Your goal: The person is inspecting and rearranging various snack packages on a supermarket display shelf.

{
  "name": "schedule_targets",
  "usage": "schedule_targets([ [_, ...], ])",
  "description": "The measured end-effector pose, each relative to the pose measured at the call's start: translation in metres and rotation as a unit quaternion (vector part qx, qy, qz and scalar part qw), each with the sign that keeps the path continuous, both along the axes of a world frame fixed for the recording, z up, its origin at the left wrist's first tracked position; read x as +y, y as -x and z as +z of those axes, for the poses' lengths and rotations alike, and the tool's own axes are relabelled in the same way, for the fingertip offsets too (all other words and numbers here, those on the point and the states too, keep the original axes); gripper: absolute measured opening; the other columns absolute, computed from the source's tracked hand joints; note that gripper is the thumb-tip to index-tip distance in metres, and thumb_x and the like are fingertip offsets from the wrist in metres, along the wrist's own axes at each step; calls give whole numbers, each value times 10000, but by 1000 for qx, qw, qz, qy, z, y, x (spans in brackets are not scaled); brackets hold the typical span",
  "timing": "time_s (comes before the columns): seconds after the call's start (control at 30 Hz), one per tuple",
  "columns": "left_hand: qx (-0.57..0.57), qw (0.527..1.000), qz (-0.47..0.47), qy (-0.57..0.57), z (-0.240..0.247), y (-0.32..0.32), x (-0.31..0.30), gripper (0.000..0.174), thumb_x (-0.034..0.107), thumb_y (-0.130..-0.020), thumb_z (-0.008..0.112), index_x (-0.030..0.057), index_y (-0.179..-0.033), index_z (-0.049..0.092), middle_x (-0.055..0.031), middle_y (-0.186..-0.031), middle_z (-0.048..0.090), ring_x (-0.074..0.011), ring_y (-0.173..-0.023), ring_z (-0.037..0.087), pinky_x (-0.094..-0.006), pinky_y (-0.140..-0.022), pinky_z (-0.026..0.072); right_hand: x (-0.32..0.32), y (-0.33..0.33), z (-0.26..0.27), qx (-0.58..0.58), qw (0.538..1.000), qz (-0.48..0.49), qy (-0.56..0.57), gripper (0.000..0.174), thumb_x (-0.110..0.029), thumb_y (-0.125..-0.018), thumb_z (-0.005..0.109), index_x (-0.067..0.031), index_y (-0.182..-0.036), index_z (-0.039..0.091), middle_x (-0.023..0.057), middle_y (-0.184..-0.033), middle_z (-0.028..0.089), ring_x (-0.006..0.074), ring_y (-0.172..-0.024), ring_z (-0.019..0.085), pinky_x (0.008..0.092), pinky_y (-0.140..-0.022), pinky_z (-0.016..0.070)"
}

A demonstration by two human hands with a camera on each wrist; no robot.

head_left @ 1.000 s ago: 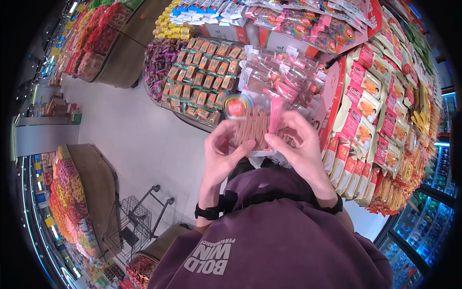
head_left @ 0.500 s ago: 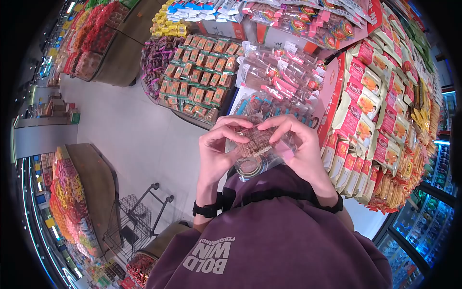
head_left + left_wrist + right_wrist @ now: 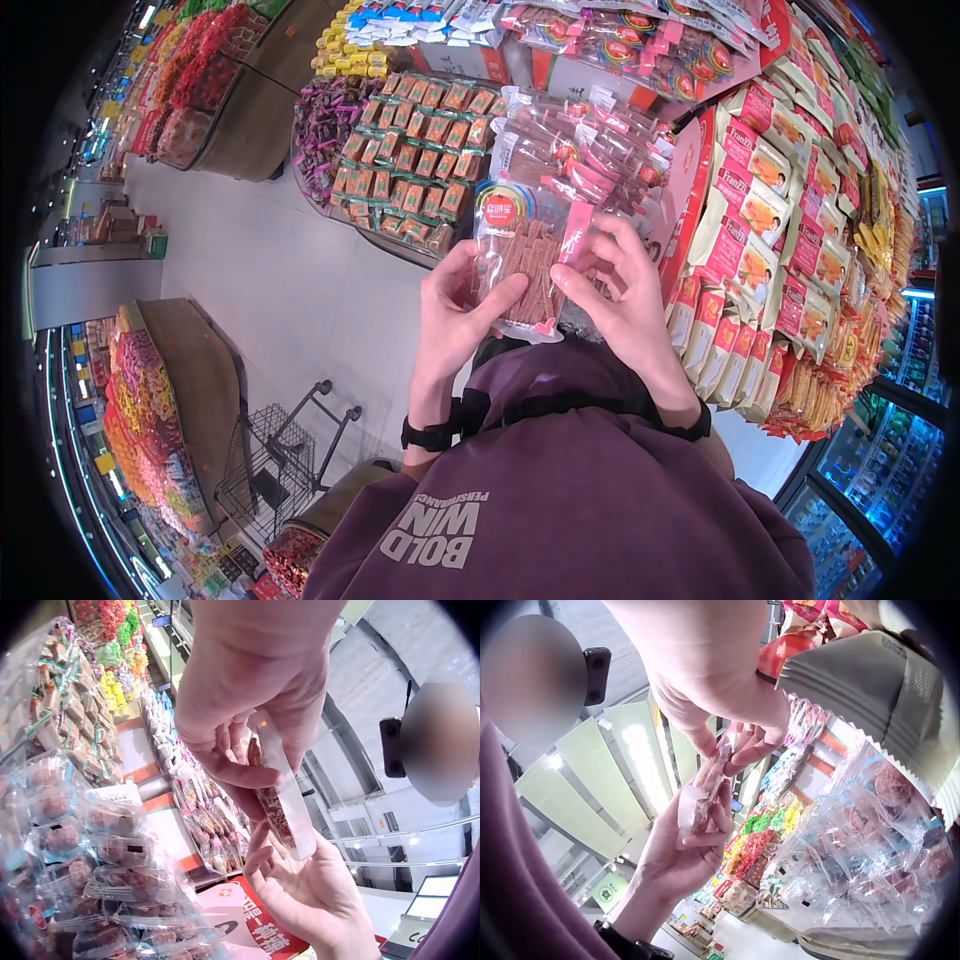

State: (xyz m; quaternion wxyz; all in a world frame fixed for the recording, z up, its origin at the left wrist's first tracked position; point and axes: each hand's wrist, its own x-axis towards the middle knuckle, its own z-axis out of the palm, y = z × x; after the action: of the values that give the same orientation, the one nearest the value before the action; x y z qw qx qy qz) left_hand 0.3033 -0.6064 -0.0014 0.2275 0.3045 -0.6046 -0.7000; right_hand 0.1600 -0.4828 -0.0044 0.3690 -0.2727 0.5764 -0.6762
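Note:
Both hands hold a clear plastic packet of reddish-brown sticks in front of the chest. Its round rainbow label with a red centre is at the top left, and a pink strip runs down the right side. My left hand grips the left edge, thumb across the front. On the opposite edge, my right hand pinches with its thumb on the front; its other fingers are partly behind the packet. In the left wrist view the packet appears edge-on between the hands. The right wrist view shows it from the side.
Similar packets lie on the display just beyond the hands, beside rows of orange-and-green wrapped snacks. Large pink-and-cream bags are stacked at the right. Clear packs of dark red pieces lie below. A shopping cart stands at the lower left.
Half a second ago the packet was tipped over, its label end toward the body. Now it is turned back with the label facing up, as a second ago. Both hands kept hold.

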Motion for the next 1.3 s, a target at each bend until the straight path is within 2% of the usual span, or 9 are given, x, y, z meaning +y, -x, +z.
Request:
schedule_targets([
  [0.17,35,999,-4,-20,0,-1,2,306,26,-886,713,-12,-1156,572,-75,-1000,692,-79,-758,660,-213,-491,502,0,0,-1,-26,1000,-8,10,509,-99,-899,729,-20,-1300,424,56,-1017,633,102,-922,583,273,-828,470],
  [0.27,40,999,-6,-29,4,-1,3,318,10,-876,718,-11,-1158,573,-75,-1030,689,-93,-835,666,-227,-587,539,0,0,0,-45,999,-2,11,509,-99,-903,725,-22,-1304,421,51,-1023,628,100,-944,578,277,-842,465],
  [0.47,37,999,-19,-24,4,-2,4,356,-11,-849,735,-8,-1165,572,-62,-1035,696,-95,-909,659,-243,-751,543,1,0,-1,-51,999,-6,-3,526,-108,-897,732,-35,-1313,420,51,-1032,633,101,-937,579,282,-844,454],
  [0.77,25,999,-23,-34,4,1,6,378,-20,-838,728,-11,-1180,567,-76,-1019,704,-85,-814,665,-210,-576,529,3,0,6,-32,999,4,-36,557,-123,-889,743,-31,-1317,399,53,-982,643,96,-897,577,302,-824,451],
  [1.3,4,1000,-12,-17,0,-2,7,364,13,-829,749,8,-1143,565,-49,-929,699,-58,-707,640,-195,-496,506,2,1,6,7,999,26,-34,503,-123,-901,726,-46,-1283,407,47,-958,649,93,-845,544,273,-777,433],
])
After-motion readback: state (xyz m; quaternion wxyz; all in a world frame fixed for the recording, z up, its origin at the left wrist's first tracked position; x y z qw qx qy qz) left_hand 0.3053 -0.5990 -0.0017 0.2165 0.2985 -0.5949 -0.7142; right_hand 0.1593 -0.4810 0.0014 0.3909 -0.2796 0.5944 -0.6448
